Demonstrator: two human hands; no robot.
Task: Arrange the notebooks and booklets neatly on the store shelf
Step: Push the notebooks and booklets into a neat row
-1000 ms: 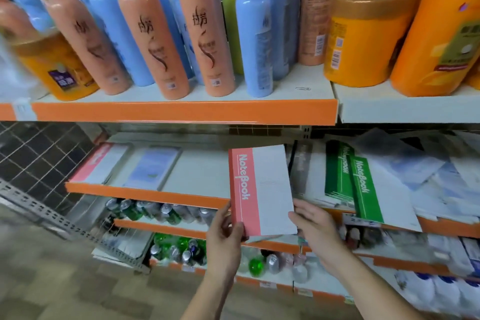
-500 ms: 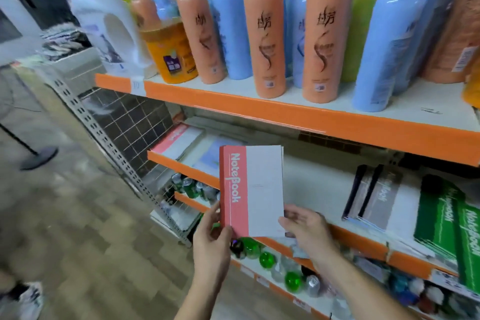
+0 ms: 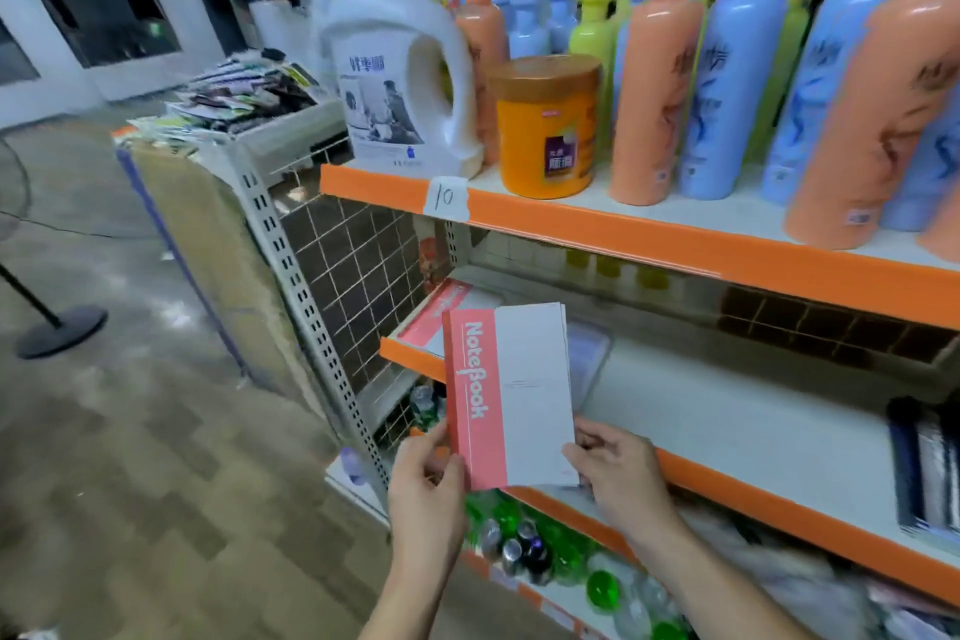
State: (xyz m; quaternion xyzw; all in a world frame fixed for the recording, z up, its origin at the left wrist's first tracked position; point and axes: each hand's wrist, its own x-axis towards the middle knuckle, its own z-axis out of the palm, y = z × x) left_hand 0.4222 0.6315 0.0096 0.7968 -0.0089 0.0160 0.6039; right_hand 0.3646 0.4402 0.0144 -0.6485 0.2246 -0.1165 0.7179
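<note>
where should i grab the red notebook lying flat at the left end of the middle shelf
Likely its near edge, by the shelf's orange lip: the red notebook lies flat, so come from the front and pinch there, thumb on top. The left hand and right hand both hold the upright notebook; one must free up.

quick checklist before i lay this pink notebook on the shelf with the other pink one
1. Grip: left hand and right hand pinch the notebook at its lower corners: ok.
2. The notebook is upright, flat, cover toward the camera: ok.
3. The matching notebook at the left end of the shelf is in view: ok.
4. The matching notebook squared with the shelf edge: cannot tell, partly hidden.
5. Bare room on the shelf to the right: ok.
</note>
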